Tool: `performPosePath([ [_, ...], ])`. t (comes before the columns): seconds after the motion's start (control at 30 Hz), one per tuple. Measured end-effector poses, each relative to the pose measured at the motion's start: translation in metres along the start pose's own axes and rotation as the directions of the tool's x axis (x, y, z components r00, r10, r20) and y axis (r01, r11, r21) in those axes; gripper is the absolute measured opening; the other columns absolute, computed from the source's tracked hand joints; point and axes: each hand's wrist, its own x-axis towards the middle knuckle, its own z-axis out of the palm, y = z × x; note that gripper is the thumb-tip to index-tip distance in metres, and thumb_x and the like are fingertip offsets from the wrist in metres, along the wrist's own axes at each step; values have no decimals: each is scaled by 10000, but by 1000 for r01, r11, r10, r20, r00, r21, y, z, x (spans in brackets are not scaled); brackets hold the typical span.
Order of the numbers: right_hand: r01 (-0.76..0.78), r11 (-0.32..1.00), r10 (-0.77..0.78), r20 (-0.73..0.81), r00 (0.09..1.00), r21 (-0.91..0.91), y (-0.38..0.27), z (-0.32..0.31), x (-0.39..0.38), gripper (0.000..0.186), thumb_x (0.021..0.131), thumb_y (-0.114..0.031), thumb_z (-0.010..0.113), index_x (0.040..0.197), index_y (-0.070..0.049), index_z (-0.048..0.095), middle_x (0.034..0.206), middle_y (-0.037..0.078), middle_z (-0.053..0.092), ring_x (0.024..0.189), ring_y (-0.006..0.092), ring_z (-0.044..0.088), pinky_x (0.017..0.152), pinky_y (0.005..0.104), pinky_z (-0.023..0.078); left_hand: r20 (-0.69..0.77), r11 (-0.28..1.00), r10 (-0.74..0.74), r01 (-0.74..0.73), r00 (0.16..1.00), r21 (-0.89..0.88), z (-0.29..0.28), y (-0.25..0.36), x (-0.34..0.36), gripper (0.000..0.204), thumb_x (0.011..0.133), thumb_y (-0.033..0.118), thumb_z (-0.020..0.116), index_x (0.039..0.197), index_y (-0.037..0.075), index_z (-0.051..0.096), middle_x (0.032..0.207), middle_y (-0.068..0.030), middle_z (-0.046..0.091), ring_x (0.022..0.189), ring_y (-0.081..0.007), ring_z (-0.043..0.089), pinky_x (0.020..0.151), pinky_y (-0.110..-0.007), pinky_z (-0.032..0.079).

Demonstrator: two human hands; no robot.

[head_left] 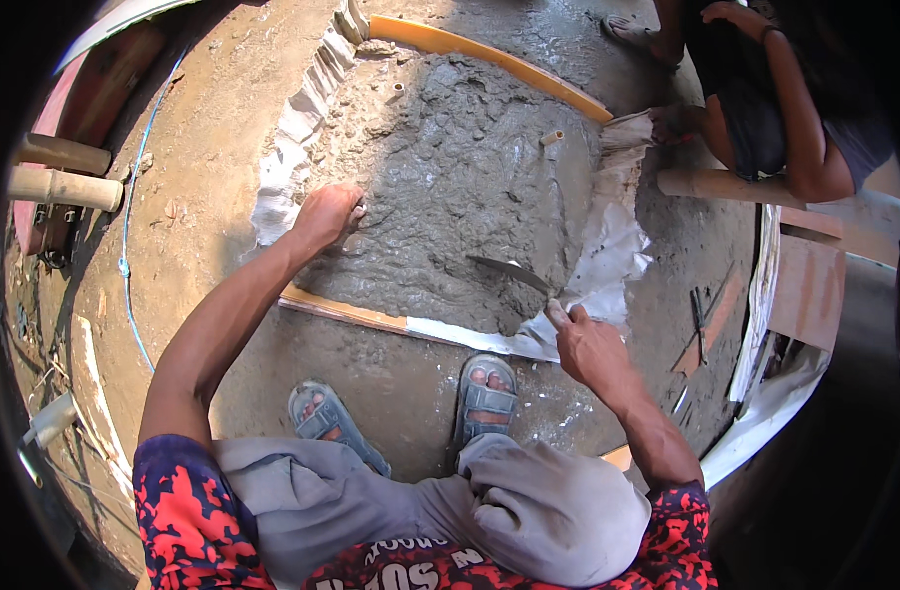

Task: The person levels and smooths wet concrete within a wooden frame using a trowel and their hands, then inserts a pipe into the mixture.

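Wet grey concrete (450, 177) fills a shallow, roughly square form in front of me. In my right hand (590, 346), at the form's near right corner, is the handle of a trowel (529, 278); its narrow, pointed blade lies over the concrete and aims left. My left hand (330, 214) is closed at the form's left edge, knuckles up; what its fingers hold, if anything, is hidden. Next to it runs a crumpled white sheet (278, 187). Wooden boards edge the form, an orange one (489, 54) at the far side and a partly white one (401, 323) nearest my feet.
Two short tubes, one pale (552, 138) and one smaller (398, 89), stick out of the concrete. Another person (775, 108) crouches at the far right. Bamboo poles (66, 187) and a blue cord (125, 236) lie left. Pliers-like dark tool (699, 320) rests at right.
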Motion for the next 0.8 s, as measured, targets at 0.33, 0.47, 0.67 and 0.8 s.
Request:
performPosePath([
  [0.33, 63, 985, -50, 83, 995, -160, -2, 15, -27, 429, 943, -114, 420, 1357, -15, 470, 1021, 200, 589, 705, 332, 679, 590, 443, 544, 23, 999, -33, 32, 999, 11, -7, 4, -3, 202, 835, 194, 686, 881, 23, 590, 815, -190, 619, 799, -381, 617, 708, -458, 482],
  [0.47, 17, 977, 19, 165, 986, -211, 7, -3, -44, 402, 951, -121, 416, 1336, -35, 499, 1042, 184, 584, 696, 327, 674, 584, 435, 543, -26, 999, -9, 8, 1000, -43, -8, 7, -2, 194, 825, 157, 688, 929, 23, 594, 840, -201, 620, 805, -389, 615, 706, -458, 481],
  [0.67, 170, 979, -165, 52, 985, -115, -6, -2, -15, 329, 928, -116, 445, 1232, -63, 562, 1073, 166, 556, 844, 333, 664, 632, 443, 560, 41, 997, -57, 55, 998, 61, -21, -1, -7, 262, 816, 116, 673, 1060, 43, 610, 948, -192, 636, 906, -380, 616, 792, -455, 489],
  [0.8, 47, 984, -31, 91, 995, -170, 27, 5, -23, 269, 922, -137, 479, 1149, -93, 614, 1045, 135, 581, 842, 332, 669, 651, 428, 564, -82, 991, -60, 49, 995, -124, -37, 18, -7, 270, 810, 67, 674, 1068, 26, 608, 955, -199, 627, 892, -387, 610, 784, -447, 479],
])
